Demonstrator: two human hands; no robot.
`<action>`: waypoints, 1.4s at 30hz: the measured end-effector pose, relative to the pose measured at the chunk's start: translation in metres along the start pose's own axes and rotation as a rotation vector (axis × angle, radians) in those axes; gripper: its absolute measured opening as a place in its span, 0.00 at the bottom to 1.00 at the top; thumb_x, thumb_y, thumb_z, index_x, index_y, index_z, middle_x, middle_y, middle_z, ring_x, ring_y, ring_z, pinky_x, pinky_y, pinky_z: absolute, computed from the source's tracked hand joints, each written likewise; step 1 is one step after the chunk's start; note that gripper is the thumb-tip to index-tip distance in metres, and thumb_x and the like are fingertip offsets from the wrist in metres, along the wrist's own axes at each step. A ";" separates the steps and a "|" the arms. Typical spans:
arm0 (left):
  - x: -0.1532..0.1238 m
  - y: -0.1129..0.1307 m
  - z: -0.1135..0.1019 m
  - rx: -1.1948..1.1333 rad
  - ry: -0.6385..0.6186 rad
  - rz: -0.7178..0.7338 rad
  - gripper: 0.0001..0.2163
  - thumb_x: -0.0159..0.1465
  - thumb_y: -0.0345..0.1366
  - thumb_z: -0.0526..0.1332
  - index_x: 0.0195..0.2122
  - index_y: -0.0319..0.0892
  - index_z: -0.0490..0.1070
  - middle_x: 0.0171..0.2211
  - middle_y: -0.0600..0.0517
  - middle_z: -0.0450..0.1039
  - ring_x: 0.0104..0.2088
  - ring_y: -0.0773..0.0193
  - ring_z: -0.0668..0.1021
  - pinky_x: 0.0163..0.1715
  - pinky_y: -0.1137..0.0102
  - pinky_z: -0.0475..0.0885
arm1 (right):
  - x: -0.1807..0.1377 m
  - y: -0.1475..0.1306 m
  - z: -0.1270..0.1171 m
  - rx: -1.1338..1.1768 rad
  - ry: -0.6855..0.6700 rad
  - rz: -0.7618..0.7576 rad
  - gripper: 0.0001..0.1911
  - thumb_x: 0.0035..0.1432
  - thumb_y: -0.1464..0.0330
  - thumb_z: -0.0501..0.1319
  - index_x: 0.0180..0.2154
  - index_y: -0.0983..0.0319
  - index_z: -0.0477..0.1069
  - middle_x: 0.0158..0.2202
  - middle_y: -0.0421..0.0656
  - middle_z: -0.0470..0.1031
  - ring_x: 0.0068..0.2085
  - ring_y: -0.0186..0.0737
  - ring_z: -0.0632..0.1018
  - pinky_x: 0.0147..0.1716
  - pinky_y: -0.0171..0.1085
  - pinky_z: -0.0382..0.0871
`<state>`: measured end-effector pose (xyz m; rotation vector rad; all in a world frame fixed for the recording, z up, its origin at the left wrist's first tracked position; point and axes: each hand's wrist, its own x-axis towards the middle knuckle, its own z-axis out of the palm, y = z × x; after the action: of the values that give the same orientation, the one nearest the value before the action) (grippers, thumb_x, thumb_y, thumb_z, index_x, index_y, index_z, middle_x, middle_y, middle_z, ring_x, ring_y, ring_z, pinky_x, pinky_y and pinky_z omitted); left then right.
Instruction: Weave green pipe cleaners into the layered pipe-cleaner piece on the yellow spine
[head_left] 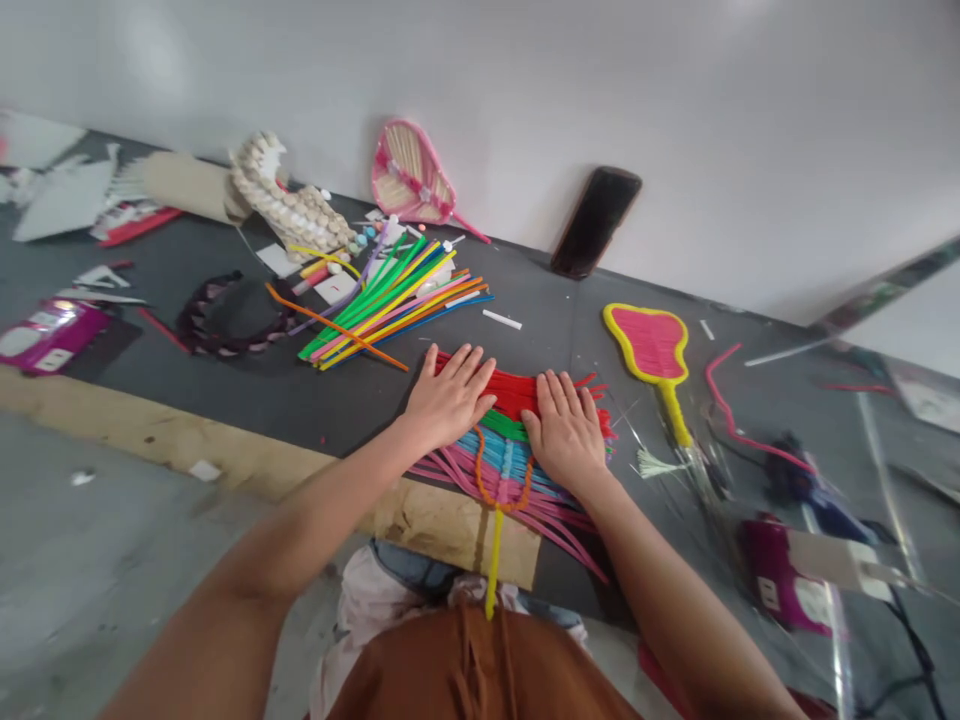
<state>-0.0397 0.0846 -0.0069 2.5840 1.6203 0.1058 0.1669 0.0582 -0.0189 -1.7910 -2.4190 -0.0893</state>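
My left hand (pixel 450 397) lies flat with fingers stretched over the left end of a row of red pipe cleaners (pixel 516 390). Spread over the right end of that row is my right hand (pixel 568 430), also flat. Below the red ones lie green pipe cleaners (pixel 504 427), then light blue ones (pixel 491 448) and pink ones (pixel 559 530). A curved orange twisted strand (pixel 481 475) rests on top of the rows. From its lower middle a yellow pipe cleaner (pixel 494 560) runs down toward my body.
A bundle of coloured pipe cleaners (pixel 390 305) lies left of my hands. A phone (pixel 596 222) leans on the wall. A pink-and-yellow fan shape (pixel 649 345) lies right, near a purple-and-white device (pixel 795 575). A dark braided band (pixel 202 320) and a pink leaf-shaped piece (pixel 412 175) are further left.
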 end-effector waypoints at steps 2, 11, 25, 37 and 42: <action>-0.003 0.002 0.000 -0.006 0.003 0.010 0.25 0.72 0.47 0.42 0.67 0.45 0.54 0.68 0.44 0.53 0.69 0.53 0.54 0.66 0.43 0.41 | -0.001 0.000 0.001 -0.006 0.009 -0.002 0.30 0.69 0.59 0.44 0.64 0.71 0.58 0.65 0.54 0.62 0.66 0.52 0.61 0.64 0.53 0.51; 0.007 -0.068 -0.059 0.042 0.140 -0.282 0.17 0.70 0.37 0.49 0.53 0.39 0.71 0.52 0.39 0.73 0.56 0.51 0.72 0.54 0.56 0.65 | -0.002 -0.002 0.000 0.034 0.104 -0.033 0.27 0.68 0.60 0.47 0.61 0.70 0.64 0.62 0.54 0.66 0.64 0.56 0.64 0.62 0.56 0.56; 0.017 -0.137 -0.083 0.031 0.080 -0.681 0.11 0.65 0.38 0.59 0.35 0.36 0.76 0.32 0.51 0.78 0.39 0.63 0.75 0.39 0.70 0.66 | -0.001 0.024 -0.018 0.527 0.625 -0.275 0.15 0.64 0.72 0.55 0.50 0.60 0.72 0.52 0.51 0.75 0.61 0.48 0.69 0.56 0.54 0.68; 0.017 -0.093 -0.125 -0.222 1.115 -0.187 0.16 0.74 0.46 0.42 0.46 0.44 0.63 0.38 0.53 0.72 0.36 0.66 0.74 0.40 0.66 0.67 | -0.004 0.023 -0.075 1.219 0.655 0.129 0.13 0.65 0.61 0.57 0.47 0.56 0.74 0.46 0.44 0.78 0.44 0.41 0.79 0.47 0.47 0.76; 0.004 -0.005 -0.083 -0.046 0.770 0.229 0.13 0.72 0.42 0.48 0.39 0.45 0.68 0.30 0.52 0.72 0.34 0.63 0.74 0.37 0.66 0.65 | 0.000 0.005 -0.087 1.411 0.329 -0.063 0.23 0.62 0.56 0.60 0.57 0.53 0.65 0.54 0.46 0.75 0.54 0.43 0.75 0.49 0.46 0.75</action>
<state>-0.0514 0.0939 0.0752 2.8513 1.4200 1.2655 0.1776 0.0491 0.0672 -0.8859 -1.4822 0.9556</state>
